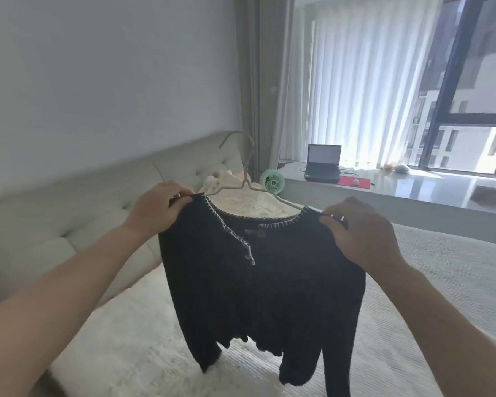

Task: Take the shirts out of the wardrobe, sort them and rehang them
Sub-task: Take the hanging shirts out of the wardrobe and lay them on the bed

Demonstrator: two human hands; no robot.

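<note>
Above the bed (pixel 441 282) hangs a black knit top (pixel 264 282), soft, limp, likely light and stretchy; best held at the shoulders, where left hand (pixel 158 209) and right hand (pixel 361 233) each pinch it over a thin hanger (pixel 245 179)

Open bed (pixel 441 282) right of hanging black sweater (pixel 264 282); cream sweater (pixel 249 202) behind, headboard (pixel 98 202) blocks left.
</note>
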